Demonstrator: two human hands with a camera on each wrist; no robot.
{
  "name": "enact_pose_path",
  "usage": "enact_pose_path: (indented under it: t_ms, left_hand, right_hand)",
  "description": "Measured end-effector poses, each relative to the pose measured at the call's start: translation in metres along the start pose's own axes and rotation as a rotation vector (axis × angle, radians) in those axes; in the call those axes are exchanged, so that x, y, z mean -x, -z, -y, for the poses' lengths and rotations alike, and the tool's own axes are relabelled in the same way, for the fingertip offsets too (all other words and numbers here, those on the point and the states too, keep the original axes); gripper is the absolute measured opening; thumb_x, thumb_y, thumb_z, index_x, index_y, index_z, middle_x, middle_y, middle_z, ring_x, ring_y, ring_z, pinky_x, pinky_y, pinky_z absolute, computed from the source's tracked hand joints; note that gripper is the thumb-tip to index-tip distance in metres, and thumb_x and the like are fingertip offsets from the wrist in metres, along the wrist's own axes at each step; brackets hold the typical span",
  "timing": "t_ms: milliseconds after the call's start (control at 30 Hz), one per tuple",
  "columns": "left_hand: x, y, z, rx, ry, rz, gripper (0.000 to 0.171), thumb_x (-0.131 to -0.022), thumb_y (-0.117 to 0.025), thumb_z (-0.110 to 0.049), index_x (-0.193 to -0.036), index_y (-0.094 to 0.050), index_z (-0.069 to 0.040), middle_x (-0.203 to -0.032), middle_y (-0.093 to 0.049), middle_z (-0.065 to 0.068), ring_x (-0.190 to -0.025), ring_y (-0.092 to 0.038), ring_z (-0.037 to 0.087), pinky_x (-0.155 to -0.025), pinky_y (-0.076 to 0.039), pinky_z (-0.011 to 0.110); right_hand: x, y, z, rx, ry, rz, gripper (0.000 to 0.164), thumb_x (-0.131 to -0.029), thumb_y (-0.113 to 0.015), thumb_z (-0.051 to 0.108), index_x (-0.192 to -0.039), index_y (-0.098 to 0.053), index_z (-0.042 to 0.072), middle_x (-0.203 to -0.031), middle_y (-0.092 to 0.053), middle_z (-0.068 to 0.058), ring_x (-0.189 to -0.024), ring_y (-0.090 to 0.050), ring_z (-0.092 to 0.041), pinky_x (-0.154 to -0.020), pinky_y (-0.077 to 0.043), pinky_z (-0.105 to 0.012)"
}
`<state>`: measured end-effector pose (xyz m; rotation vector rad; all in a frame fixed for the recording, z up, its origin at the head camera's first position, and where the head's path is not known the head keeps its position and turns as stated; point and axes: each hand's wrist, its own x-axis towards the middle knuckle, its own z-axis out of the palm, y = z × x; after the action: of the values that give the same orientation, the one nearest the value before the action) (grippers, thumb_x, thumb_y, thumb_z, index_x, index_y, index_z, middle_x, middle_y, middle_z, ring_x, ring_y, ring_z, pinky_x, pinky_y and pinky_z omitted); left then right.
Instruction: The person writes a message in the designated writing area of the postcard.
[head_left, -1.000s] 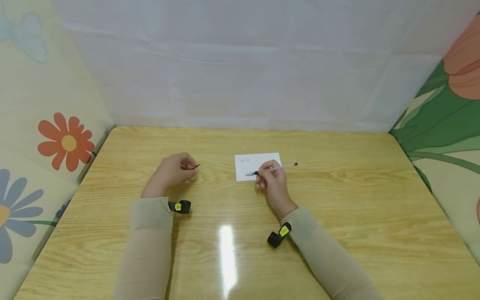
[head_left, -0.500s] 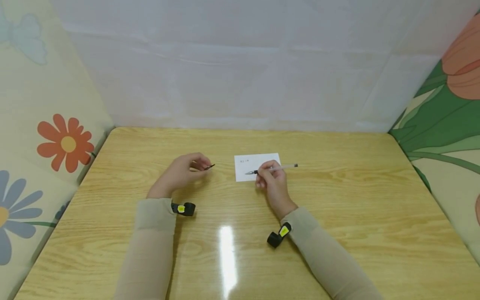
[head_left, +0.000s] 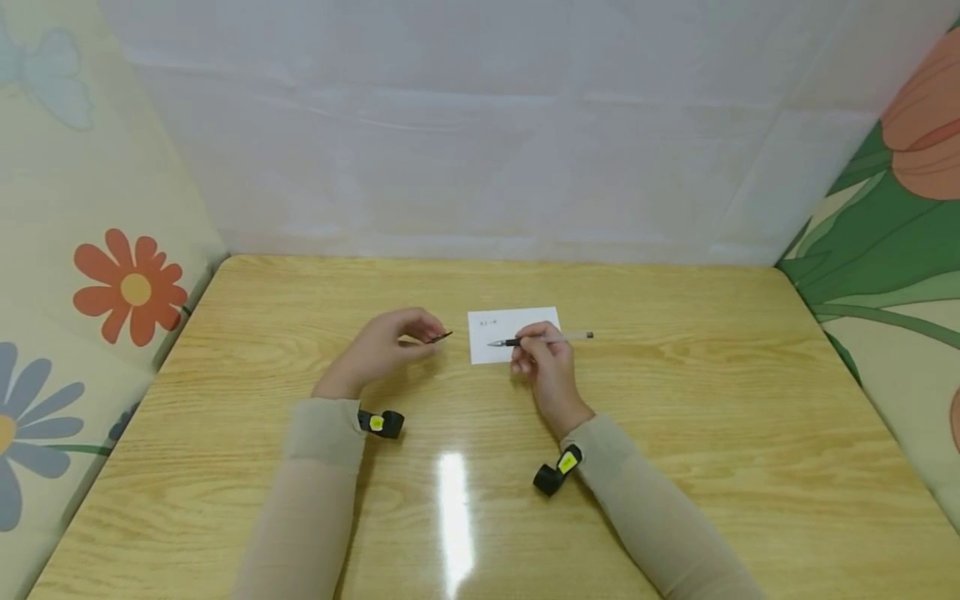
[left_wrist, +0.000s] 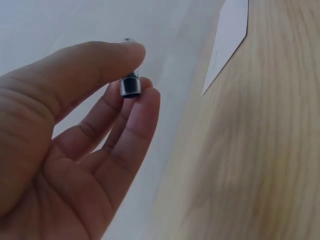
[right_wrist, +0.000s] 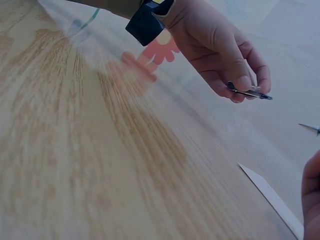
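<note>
Between its thumb and fingertips, my left hand (head_left: 393, 343) pinches a small pen cap (left_wrist: 131, 87), clear with a dark end; the thumb covers part of it. In the head view that cap (head_left: 441, 337) is left of a white card (head_left: 483, 348), apart from it. My right hand (head_left: 553, 371) grips a gel pen (head_left: 570, 336) with a clear barrel and black grip. Its bare metal tip points left above the card, which bears a little dark writing. At the right edge of the right wrist view, only part of my right hand (right_wrist: 313, 195) shows.
Under both arms lies a wood-grain table (head_left: 660, 467). A white cloth (head_left: 465, 167) hangs behind it. Flower-patterned panels (head_left: 45, 292) stand at the sides. A small black camera (head_left: 386, 423) is strapped to each wrist.
My left hand has moved to the right with the pen cap, closer to the card and the pen tip. The right hand and pen have stayed almost still.
</note>
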<state>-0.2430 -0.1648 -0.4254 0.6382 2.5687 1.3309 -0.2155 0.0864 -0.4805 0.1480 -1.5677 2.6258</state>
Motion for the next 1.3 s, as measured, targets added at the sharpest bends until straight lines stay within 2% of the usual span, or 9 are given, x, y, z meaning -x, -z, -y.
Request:
enact_pose_path:
  t_ms: [333,667,900,1300]
  left_hand:
    - [-0.003,-0.012,-0.008,0.033,-0.038,0.011,0.018,-0.093,-0.072,-0.003,-0.111,-0.07,0.0,-0.11,-0.069,0.013,-0.101,-0.063,0.025,-0.094,-0.057,0.045]
    - [-0.007,-0.022,-0.012,0.046,-0.076,0.025,0.018,-0.092,-0.073,-0.003,-0.11,-0.071,-0.003,-0.108,-0.069,0.009,-0.1,-0.063,0.023,-0.089,-0.059,0.041]
    - [-0.01,-0.028,-0.013,0.061,-0.093,0.037,0.017,-0.093,-0.073,-0.006,-0.111,-0.072,-0.006,-0.108,-0.069,0.006,-0.101,-0.064,0.021,-0.09,-0.059,0.04]
    - [-0.009,-0.034,-0.02,0.044,-0.117,0.052,0.018,-0.093,-0.073,-0.005,-0.111,-0.071,-0.004,-0.109,-0.069,0.009,-0.1,-0.064,0.023,-0.09,-0.059,0.041]
  right_hand:
    - [0.001,-0.001,0.0,-0.025,0.019,0.007,0.011,-0.092,-0.05,-0.004,-0.09,-0.052,0.007,-0.064,-0.057,-0.001,-0.053,-0.046,-0.007,-0.05,-0.045,-0.019]
    - [0.002,-0.001,0.0,-0.051,0.024,0.059,0.013,-0.092,-0.051,-0.005,-0.091,-0.052,0.008,-0.067,-0.06,-0.001,-0.055,-0.048,-0.008,-0.052,-0.046,-0.019]
    - [0.002,0.0,0.0,-0.061,0.026,0.109,0.012,-0.093,-0.051,-0.003,-0.093,-0.053,0.009,-0.068,-0.062,0.0,-0.056,-0.049,-0.007,-0.053,-0.047,-0.019]
    - [0.001,-0.002,-0.003,-0.096,0.013,0.122,0.017,-0.092,-0.05,-0.007,-0.09,-0.054,0.009,-0.064,-0.062,0.0,-0.053,-0.052,-0.006,-0.051,-0.048,-0.018]
